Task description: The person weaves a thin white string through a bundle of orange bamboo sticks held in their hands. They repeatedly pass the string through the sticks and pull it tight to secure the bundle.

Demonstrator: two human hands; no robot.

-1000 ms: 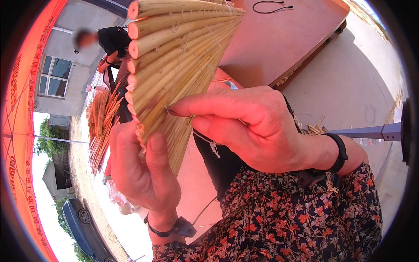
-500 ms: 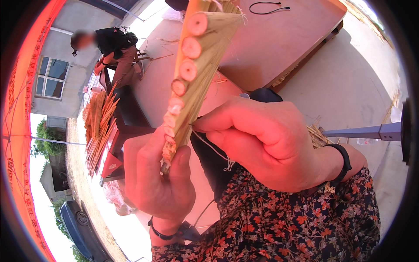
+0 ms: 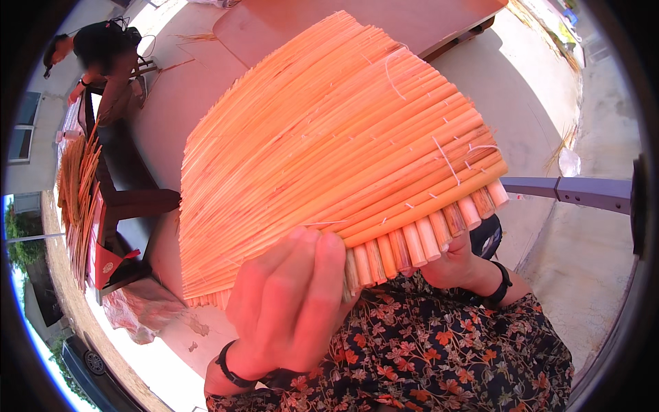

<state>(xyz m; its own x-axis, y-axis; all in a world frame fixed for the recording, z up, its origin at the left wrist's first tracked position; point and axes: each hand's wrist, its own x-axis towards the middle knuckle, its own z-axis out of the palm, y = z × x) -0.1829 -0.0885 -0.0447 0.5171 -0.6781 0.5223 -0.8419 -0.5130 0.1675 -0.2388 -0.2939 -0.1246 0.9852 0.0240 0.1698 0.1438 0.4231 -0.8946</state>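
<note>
A flat mat of straw stalks (image 3: 329,151), tied side by side with thin white thread, fills the middle of the head view, its cut thick ends pointing toward me. My left hand (image 3: 292,302) grips its near edge from the front, fingers curled over the stalk ends. My right hand (image 3: 456,264) holds the mat from underneath at the right and is mostly hidden behind the stalk ends; a black band sits on that wrist.
A brown table top (image 3: 412,20) lies behind the mat. Another person (image 3: 103,55) bends over at the upper left, beside a bundle of loose straw (image 3: 75,199). A grey metal bar (image 3: 583,192) juts in from the right over a concrete floor.
The mat has turned from edge-on to flat and broad toward the camera. My left hand shifted onto its near edge; my right hand went under it.
</note>
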